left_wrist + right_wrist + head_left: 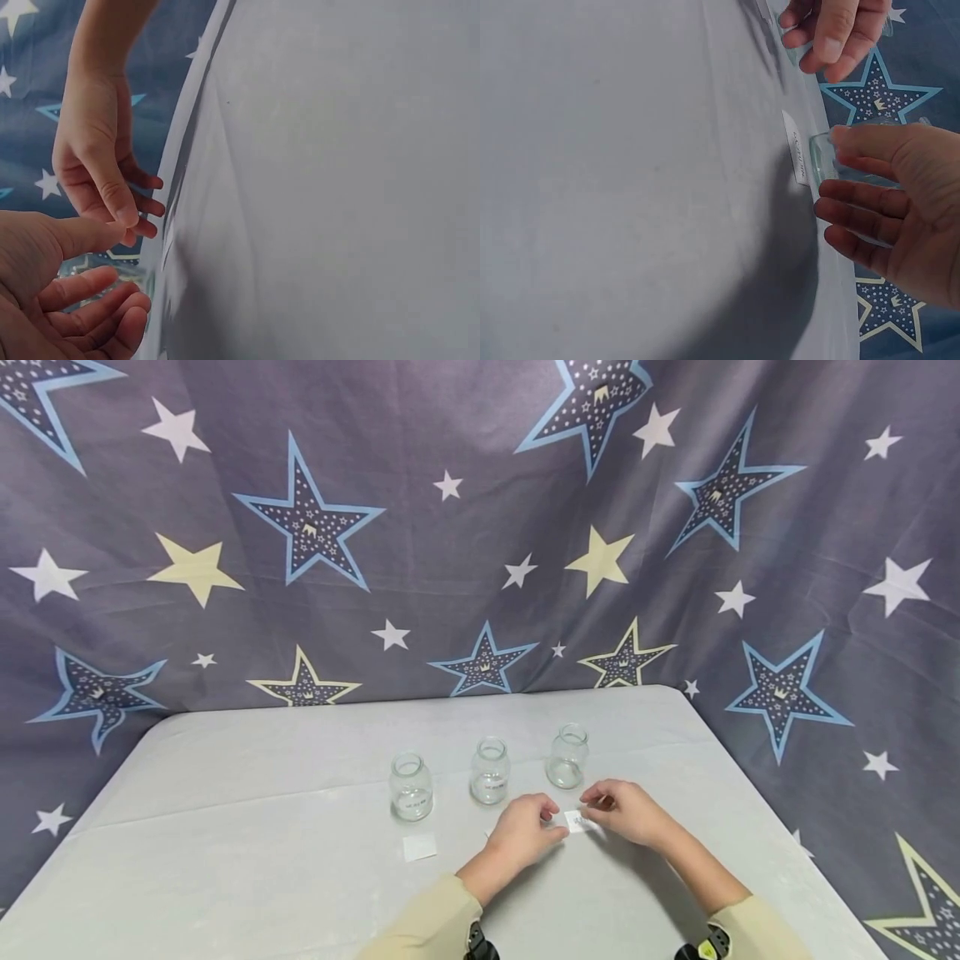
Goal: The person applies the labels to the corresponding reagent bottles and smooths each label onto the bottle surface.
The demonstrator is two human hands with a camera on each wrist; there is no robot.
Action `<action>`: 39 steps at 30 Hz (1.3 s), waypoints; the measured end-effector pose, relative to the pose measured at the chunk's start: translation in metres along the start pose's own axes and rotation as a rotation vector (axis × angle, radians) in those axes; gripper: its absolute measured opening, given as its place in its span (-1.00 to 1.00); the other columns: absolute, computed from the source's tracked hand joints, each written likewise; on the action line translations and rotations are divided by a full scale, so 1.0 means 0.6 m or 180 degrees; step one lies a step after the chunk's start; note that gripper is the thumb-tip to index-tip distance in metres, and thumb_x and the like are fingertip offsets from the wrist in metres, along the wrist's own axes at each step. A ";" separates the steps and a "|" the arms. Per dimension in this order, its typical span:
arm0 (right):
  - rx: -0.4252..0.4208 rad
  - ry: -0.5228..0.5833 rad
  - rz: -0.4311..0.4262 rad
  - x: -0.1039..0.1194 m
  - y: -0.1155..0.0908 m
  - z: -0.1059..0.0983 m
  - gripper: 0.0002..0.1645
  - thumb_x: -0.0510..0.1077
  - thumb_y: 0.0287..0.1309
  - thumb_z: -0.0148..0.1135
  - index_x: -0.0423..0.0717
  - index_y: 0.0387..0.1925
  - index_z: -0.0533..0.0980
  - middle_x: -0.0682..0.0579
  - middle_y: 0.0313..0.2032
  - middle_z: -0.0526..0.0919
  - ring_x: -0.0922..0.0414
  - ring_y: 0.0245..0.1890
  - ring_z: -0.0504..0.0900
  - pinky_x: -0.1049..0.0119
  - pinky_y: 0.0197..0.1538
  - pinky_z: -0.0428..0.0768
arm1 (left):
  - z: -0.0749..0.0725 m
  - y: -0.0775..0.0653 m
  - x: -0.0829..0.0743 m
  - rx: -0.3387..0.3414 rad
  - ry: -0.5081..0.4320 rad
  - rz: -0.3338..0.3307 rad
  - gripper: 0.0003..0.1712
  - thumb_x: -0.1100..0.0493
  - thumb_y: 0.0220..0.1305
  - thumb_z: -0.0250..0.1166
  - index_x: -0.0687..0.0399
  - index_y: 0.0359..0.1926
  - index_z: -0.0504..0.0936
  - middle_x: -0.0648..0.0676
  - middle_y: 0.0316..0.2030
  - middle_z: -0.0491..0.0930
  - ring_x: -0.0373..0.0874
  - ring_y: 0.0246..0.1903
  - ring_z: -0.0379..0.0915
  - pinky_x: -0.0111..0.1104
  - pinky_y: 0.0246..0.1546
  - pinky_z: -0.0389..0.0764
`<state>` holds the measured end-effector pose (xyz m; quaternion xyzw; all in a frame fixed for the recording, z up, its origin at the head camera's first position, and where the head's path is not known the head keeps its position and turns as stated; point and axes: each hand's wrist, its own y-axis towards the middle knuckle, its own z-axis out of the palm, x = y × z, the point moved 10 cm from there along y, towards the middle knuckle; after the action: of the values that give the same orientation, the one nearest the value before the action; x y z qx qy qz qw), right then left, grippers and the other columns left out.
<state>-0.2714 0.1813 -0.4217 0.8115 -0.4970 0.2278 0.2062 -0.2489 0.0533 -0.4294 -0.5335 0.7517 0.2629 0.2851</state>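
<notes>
A small white card [576, 821] with dark writing lies on the table between the two hands. My left hand [525, 831] is at its left side, thumb and fingers loosely bent and apart, with nothing between them. On the other side my right hand [626, 812] hovers with its fingertips close over the card's right edge. The right wrist view shows the card [796, 148] flat on the cloth, beside the relaxed, spread right fingers. Just behind the hands stands a clear glass jar [567, 758], upright and lidless.
Two more open glass jars, a middle one [491, 772] and a left one [411, 789], stand in the same row. Before the left jar lies another white card [419, 847]. The left hand mostly hides a further card. A star-patterned curtain [420, 560] hangs behind the white-covered table [225, 860].
</notes>
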 end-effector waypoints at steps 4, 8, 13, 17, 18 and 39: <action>0.0059 -0.0056 -0.0024 -0.005 -0.002 0.004 -0.79 -0.18 -0.02 0.35 -0.19 -0.30 0.60 0.02 -0.38 0.64 0.26 -0.41 0.54 0.43 -0.33 0.50 | 0.012 0.010 -0.006 0.0039 0.0033 0.0027 -0.69 0.13 -0.03 0.43 0.12 -0.23 0.60 0.02 -0.38 0.58 -0.22 -0.40 0.45 -0.45 -0.33 0.47; 0.0130 -0.0043 -0.0069 -0.006 -0.004 0.009 -0.75 -0.21 -0.06 0.37 -0.22 -0.28 0.59 0.03 -0.40 0.60 0.27 -0.43 0.49 0.45 -0.37 0.46 | 0.027 0.020 -0.003 0.0127 0.0038 0.0010 -0.65 0.15 -0.07 0.45 0.12 -0.21 0.60 0.00 -0.40 0.54 -0.27 -0.43 0.38 -0.48 -0.36 0.43; 0.0152 -0.0074 -0.0130 -0.003 -0.003 0.011 -0.70 -0.21 -0.10 0.40 -0.23 -0.25 0.59 0.04 -0.42 0.54 0.26 -0.44 0.42 0.46 -0.39 0.40 | 0.040 0.031 0.006 0.0188 0.0119 -0.0086 -0.61 0.14 -0.10 0.47 0.13 -0.20 0.60 -0.02 -0.42 0.50 -0.28 -0.44 0.33 -0.49 -0.38 0.40; 0.0180 -0.0142 -0.0157 0.000 -0.001 0.014 -0.67 -0.20 -0.14 0.43 -0.23 -0.25 0.59 0.05 -0.43 0.50 0.25 -0.44 0.40 0.46 -0.40 0.38 | 0.046 0.038 0.015 0.0188 0.0128 -0.0201 -0.60 0.14 -0.11 0.48 0.17 -0.21 0.60 -0.02 -0.44 0.47 -0.26 -0.46 0.32 -0.47 -0.40 0.39; 0.0185 -0.0166 -0.0168 0.001 0.000 0.015 -0.66 -0.20 -0.15 0.43 -0.23 -0.26 0.59 0.05 -0.43 0.49 0.25 -0.44 0.40 0.45 -0.39 0.39 | 0.047 0.039 0.017 0.0180 0.0119 -0.0225 -0.61 0.14 -0.12 0.48 0.18 -0.22 0.61 -0.02 -0.45 0.46 -0.25 -0.46 0.32 -0.46 -0.40 0.40; 0.0281 -0.0337 -0.0128 0.000 0.006 0.023 -0.71 -0.19 -0.18 0.45 -0.19 -0.32 0.62 0.06 -0.38 0.47 0.24 -0.41 0.39 0.44 -0.36 0.38 | 0.045 0.042 0.029 0.0078 -0.0168 -0.0373 -0.72 0.19 -0.14 0.46 0.11 -0.31 0.66 -0.05 -0.51 0.45 -0.28 -0.50 0.27 -0.49 -0.47 0.33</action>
<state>-0.2726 0.1720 -0.4324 0.8406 -0.4803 0.2020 0.1482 -0.2737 0.0684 -0.4581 -0.5659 0.7145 0.2505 0.3262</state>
